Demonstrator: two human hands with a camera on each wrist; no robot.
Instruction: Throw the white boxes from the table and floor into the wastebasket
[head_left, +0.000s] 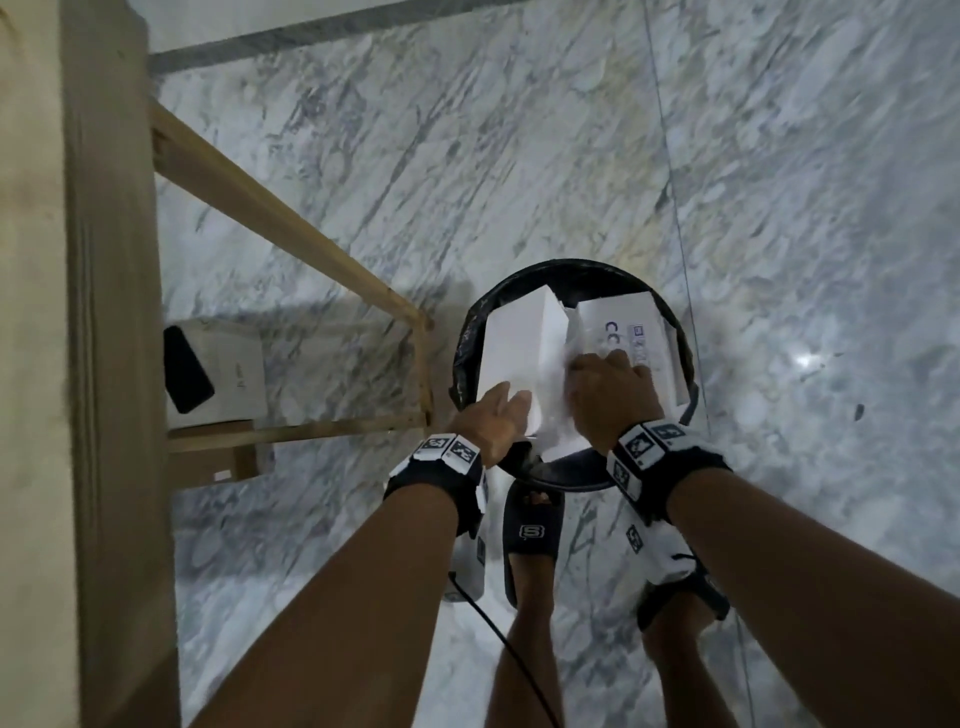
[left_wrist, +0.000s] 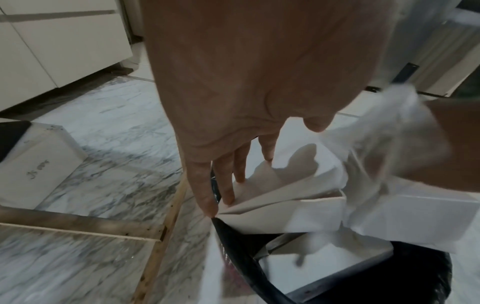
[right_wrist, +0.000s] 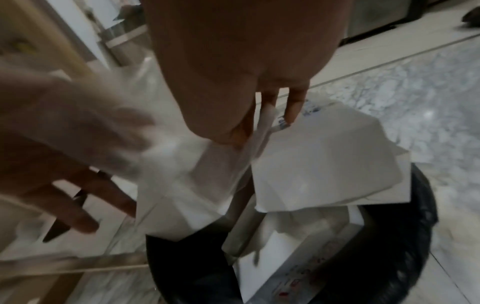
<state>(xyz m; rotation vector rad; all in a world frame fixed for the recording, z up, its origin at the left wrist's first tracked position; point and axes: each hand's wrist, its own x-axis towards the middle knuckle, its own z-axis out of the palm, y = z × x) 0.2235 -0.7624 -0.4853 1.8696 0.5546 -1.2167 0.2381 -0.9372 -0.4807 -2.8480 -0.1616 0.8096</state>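
Our left hand (head_left: 493, 415) and right hand (head_left: 608, 395), fingers straight, press two white boxes (head_left: 524, 353) into the wastebasket (head_left: 470, 332)'s mouth. They seem light, stiff cardboard; we'd grip their edges. Another box (head_left: 228, 374) waits on the floor.

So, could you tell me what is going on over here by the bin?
A person stands over a black wastebasket on the marble floor, packing white boxes into it. The left hand presses straight fingers on a plain white box, and the right hand rests on a printed white box; both stick up above the rim. Another white box with a dark object on top sits on the floor under the wooden table.
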